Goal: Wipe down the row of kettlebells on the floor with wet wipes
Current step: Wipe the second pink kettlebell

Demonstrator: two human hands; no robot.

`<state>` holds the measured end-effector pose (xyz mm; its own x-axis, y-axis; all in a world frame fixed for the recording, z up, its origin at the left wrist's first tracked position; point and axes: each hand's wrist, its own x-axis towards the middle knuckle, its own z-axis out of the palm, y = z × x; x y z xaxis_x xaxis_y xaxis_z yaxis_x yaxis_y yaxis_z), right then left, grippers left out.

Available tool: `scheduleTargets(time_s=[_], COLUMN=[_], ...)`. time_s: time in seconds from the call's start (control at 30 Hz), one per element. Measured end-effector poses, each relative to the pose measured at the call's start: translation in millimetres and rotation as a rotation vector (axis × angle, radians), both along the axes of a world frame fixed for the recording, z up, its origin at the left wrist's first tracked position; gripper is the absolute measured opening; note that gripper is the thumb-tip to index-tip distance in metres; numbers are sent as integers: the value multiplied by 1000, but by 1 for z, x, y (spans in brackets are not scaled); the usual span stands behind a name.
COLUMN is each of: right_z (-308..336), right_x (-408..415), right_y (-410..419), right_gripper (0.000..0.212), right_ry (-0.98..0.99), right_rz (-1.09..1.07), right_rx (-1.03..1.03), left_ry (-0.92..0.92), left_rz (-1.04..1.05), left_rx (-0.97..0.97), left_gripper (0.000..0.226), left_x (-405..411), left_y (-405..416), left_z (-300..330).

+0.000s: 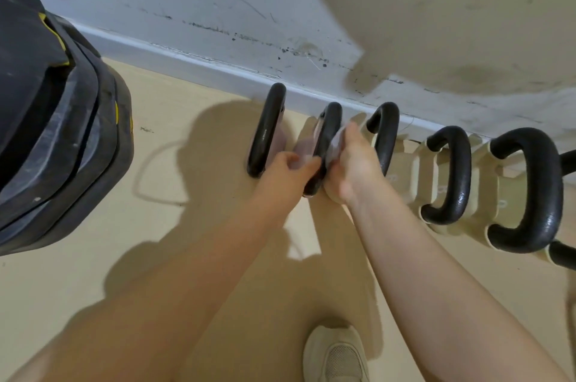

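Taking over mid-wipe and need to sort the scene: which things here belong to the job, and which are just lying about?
Job:
- row of kettlebells along the wall
- second kettlebell handle, being worked on
- wet wipe in the right hand
- left hand, steadying that handle

Lying about:
- stack of black weight plates
- large pale ball
- shoe

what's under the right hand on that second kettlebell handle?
A pale wet wipe shows past the right hand, pressed against the second kettlebell handle. How much wipe lies under the palm is hidden. The left hand grips the handle's lower end.
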<state>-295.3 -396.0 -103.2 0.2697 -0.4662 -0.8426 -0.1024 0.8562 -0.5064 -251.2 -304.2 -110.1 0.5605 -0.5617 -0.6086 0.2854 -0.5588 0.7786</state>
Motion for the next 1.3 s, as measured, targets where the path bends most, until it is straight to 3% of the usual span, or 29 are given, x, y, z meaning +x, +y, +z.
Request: scheduleTargets(time_s=[0.07, 0.1, 0.13, 0.2, 0.3, 0.37, 0.43, 0.5, 0.53, 0.67, 0.8, 0.87, 0.93, 1.0, 1.07, 1.13, 1.23, 1.3], right_z=[9, 9, 4, -5, -23, -20, -20, -19, -22, -28, -41, -57, -56, -44, -28, -15, 1, 2], right_x=[12, 12, 7, -13, -31, -29, -23, -18, -19, -32, -42, -46, -47, -46, -43, -31, -11, -9], right_y=[-5, -2, 5, 39, 71, 69, 63, 54, 52, 65, 81, 73, 63, 53, 38, 16, -9, -6], right_gripper=[29, 26, 28, 40, 34, 43, 53, 49, 43, 43, 44, 67, 74, 60, 51, 53, 48, 52], right_ry=[5, 5, 54, 74, -57, 45, -102, 9, 129, 160, 317, 282, 193, 214, 384, 489, 611, 563], right_rz=[-22, 42, 150, 251, 256, 295, 184, 232, 333, 512, 623, 682, 707, 854, 1084, 1320, 1620, 1791], right_rx=[-120, -278, -480, -692, -734, -837, -670, -748, -895, -1017, -1185, -1236, -1247, -1340, -1557, -1675, -1680, -1852], left_ry=[52, 74, 88, 167, 251, 263, 271, 273, 281, 297, 312, 332, 344, 336, 286, 216, 167, 165], left_rz=[-55, -73, -63, 11, 45, 56, 92, 127, 138, 123, 100, 98, 99, 103, 76, 84, 41, 19], left_rx=[-2, -7, -10, -10, -21, -18, -10, -23, -27, -58, -79, -69, -74, -78, -79, -89, -73, -55], left_gripper=[47, 45, 44, 40, 44, 48, 50, 52, 52, 48, 48, 58, 57, 61, 60, 54, 53, 56], left_x=[3, 4, 6, 8, 9, 6, 4, 1, 0, -1, 1, 6, 9, 11, 9, 9, 12, 17], left_y=[-5, -8, -9, -9, -1, 6, 11, 14, 15, 16, 17, 18, 17, 19, 20, 25, 37, 43], left_z=[10, 16, 20, 23, 21, 18, 17, 15, 15, 21, 22, 20, 21, 19, 17, 15, 13, 11])
